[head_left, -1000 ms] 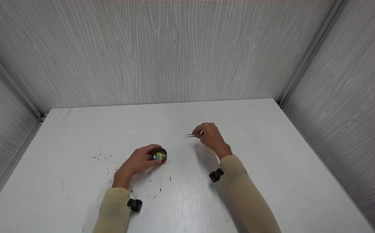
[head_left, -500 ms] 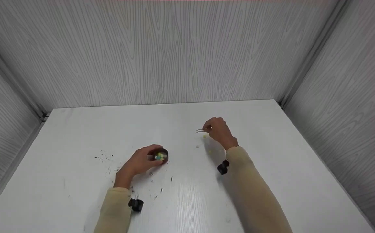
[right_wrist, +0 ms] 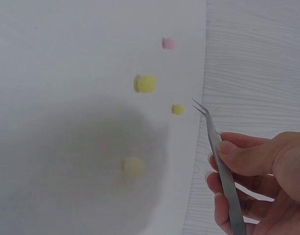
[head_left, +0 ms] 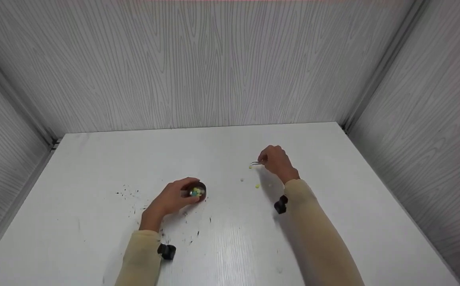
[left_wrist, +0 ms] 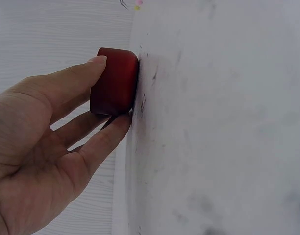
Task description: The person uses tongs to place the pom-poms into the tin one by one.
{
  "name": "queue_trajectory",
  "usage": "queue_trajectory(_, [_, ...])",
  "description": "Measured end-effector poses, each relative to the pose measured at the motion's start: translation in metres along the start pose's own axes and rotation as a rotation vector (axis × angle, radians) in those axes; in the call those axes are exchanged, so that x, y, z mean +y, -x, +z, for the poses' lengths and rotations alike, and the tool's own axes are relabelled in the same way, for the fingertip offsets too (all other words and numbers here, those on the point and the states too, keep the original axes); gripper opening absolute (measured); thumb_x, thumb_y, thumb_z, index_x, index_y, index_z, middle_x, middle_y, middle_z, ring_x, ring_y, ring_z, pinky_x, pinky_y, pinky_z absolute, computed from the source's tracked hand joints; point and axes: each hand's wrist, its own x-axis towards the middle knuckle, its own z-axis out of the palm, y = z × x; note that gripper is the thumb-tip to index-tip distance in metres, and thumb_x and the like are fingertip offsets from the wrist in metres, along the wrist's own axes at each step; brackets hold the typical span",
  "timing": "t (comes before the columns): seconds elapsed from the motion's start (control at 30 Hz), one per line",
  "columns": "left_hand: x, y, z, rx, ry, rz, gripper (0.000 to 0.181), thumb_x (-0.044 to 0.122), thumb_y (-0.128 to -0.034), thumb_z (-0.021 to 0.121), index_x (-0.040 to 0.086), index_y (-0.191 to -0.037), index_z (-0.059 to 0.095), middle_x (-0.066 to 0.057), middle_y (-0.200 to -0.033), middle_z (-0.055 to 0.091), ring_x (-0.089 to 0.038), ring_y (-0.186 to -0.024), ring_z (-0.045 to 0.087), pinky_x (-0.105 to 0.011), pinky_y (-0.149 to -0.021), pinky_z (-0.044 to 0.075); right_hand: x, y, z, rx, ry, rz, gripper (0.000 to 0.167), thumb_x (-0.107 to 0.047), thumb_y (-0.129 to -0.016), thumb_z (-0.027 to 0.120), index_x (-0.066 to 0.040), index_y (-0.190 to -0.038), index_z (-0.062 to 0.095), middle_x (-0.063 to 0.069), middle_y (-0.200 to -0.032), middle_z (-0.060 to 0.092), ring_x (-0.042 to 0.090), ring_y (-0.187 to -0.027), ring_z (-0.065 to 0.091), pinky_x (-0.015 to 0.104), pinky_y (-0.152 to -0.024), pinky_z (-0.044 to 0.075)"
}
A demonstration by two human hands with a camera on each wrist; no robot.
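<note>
My left hand (head_left: 173, 196) grips a small dark red cup (left_wrist: 115, 81) between thumb and fingers, its base on the white tabletop. Several small yellow, teal and pale balls (head_left: 196, 192) lie inside it in the head view. My right hand (head_left: 278, 162) holds bent-tip metal tweezers (right_wrist: 220, 159), whose tips stand slightly apart with nothing between them. Near the tips is a small yellow ball (right_wrist: 177, 109). Around it on the table lie a larger yellow ball (right_wrist: 146, 83), a pink ball (right_wrist: 170, 44) and a pale yellow ball (right_wrist: 134, 167), which is in shadow.
Dark specks and smudges (head_left: 126, 192) mark the white tabletop (head_left: 230, 246) to the left and around the cup. Grey wood-grain panels (head_left: 198, 63) enclose the table at the back and on both sides.
My right hand has moved to the right with the tweezers, whose tips now hover by a yellow ball. Loose balls show on the table that the earliest frame does not show. The left hand stays put.
</note>
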Motion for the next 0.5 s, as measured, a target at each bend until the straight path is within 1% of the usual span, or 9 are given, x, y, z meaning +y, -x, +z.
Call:
queue_trajectory(0.23, [-0.0009, -0.0005, 0.0007, 0.011, -0.001, -0.025, 0.051, 0.016, -0.0972, 0.073, 0.012, -0.146, 0.056, -0.018, -0.145, 0.06, -0.041, -0.138, 0.054, -0.06, -0.114, 0.044, 0.0066, 0.0009, 0.0026, 0.007, 0.009, -0.008, 0.019, 0.005, -0.095, 0.065, 0.0, -0.103, 0.081, 0.018, -0.112, 0.077, 0.036, -0.111, 0.071, 0.048, -0.097, 0.058])
queue_trajectory(0.4, [-0.004, -0.0013, 0.0009, 0.01, -0.019, -0.005, 0.052, 0.018, -0.0976, 0.072, 0.011, -0.146, 0.055, -0.019, -0.145, 0.06, -0.043, -0.138, 0.055, -0.061, -0.113, 0.045, 0.0074, 0.0019, 0.0044, 0.013, -0.006, 0.003, 0.022, 0.007, -0.094, 0.064, -0.002, -0.102, 0.082, 0.017, -0.111, 0.078, 0.036, -0.111, 0.071, 0.048, -0.096, 0.059])
queue_trajectory(0.5, [-0.0041, -0.0013, 0.0008, 0.009, -0.016, -0.007, 0.052, 0.018, -0.0975, 0.073, 0.011, -0.146, 0.055, -0.019, -0.146, 0.06, -0.043, -0.138, 0.054, -0.061, -0.113, 0.044, 0.0081, 0.0018, 0.0062, 0.019, -0.011, 0.009, 0.021, 0.005, -0.095, 0.064, -0.002, -0.103, 0.082, 0.016, -0.111, 0.078, 0.035, -0.111, 0.071, 0.047, -0.096, 0.059])
